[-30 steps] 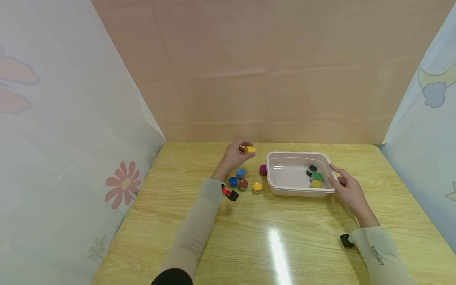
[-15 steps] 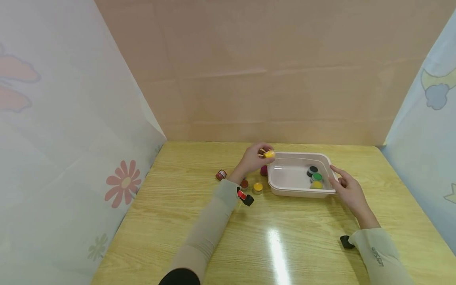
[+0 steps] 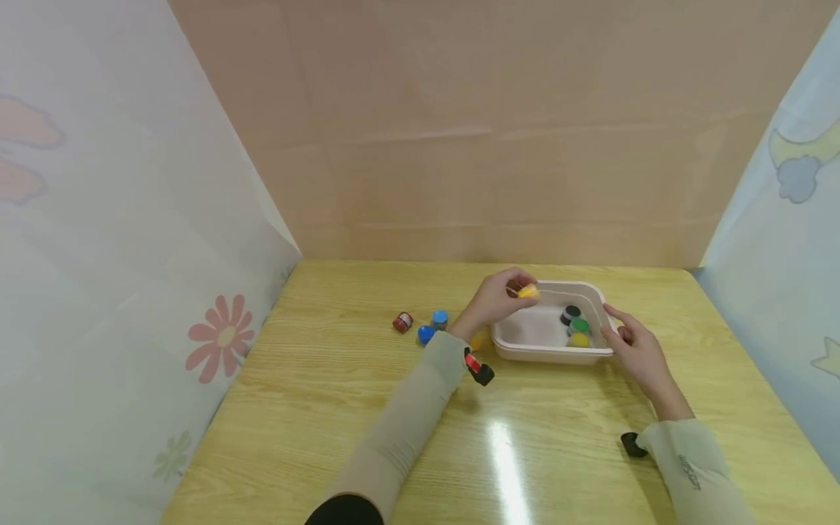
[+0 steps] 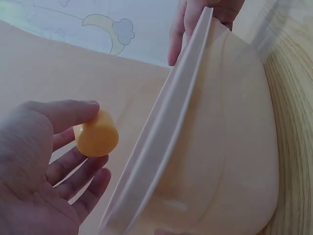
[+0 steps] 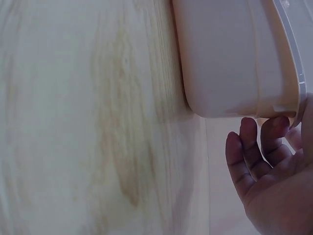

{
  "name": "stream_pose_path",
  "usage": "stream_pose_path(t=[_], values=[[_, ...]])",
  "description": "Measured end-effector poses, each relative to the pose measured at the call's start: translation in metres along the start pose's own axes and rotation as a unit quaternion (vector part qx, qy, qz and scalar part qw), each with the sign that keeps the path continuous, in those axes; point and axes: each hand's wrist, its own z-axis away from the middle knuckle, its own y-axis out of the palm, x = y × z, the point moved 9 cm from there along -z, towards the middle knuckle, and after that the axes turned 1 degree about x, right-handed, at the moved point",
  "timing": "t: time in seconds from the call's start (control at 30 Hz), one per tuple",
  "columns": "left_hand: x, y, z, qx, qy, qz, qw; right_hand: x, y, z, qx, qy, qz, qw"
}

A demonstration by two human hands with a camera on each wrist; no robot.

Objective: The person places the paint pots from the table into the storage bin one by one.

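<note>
My left hand (image 3: 495, 300) pinches a small yellow-orange jar (image 4: 98, 134) between thumb and fingers, above the left part of a pale pink plastic tub (image 3: 534, 355). In the left wrist view the jar is beside the tub's rim, apart from it. My right hand (image 3: 643, 357) grips the tub's right end, with curled fingers (image 5: 249, 132) under the rim in the right wrist view. Inside the tub, toward the right, are a black-lidded jar (image 3: 571, 315), a green-lidded jar (image 3: 578, 327) and a yellow jar (image 3: 578, 340).
Left of the tub, a red jar (image 3: 402, 322) lies tipped on the wooden table (image 3: 341, 364). Two blue-lidded jars (image 3: 440, 319) stand near my left wrist. Another yellow jar (image 3: 477, 342) is partly hidden by that arm. A brown paper wall (image 3: 492, 182) rises behind.
My left hand has carried the yellow-orange jar rightward from beside the tub to above it. The red jar and blue-lidded jars are uncovered behind the arm. My right hand keeps its grip.
</note>
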Motion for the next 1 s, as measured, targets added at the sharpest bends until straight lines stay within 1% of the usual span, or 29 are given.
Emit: stream_pose_path(t=[0.13, 0.2, 0.37, 0.53, 0.67, 0.83, 1.0], values=[[-0.003, 0.008, -0.006, 0.001, 0.009, -0.016, 0.9998, 0.001, -0.002, 0.0, -0.004, 0.002, 0.003, 1.0], [-0.003, 0.015, -0.009, 0.006, 0.004, -0.019, 0.9998, 0.001, -0.003, 0.0, -0.006, 0.003, 0.004, 1.0], [-0.003, 0.03, -0.015, 0.02, -0.019, -0.018, 0.9994, 0.001, -0.003, 0.0, -0.007, 0.001, -0.003, 1.0], [-0.003, 0.046, -0.021, 0.052, -0.021, -0.031, 0.9979, -0.001, 0.0, 0.001, -0.002, 0.001, -0.008, 1.0], [-0.004, 0.054, -0.025, 0.07, -0.025, -0.057, 0.9956, 0.0, 0.0, 0.002, -0.001, 0.004, -0.007, 1.0], [-0.004, 0.061, -0.03, 0.073, -0.043, -0.077, 0.9935, 0.001, -0.002, 0.002, -0.003, 0.009, -0.004, 0.9999], [0.0, 0.067, -0.033, 0.063, -0.05, -0.099, 0.9919, 0.002, -0.003, 0.002, -0.002, 0.009, -0.002, 1.0]])
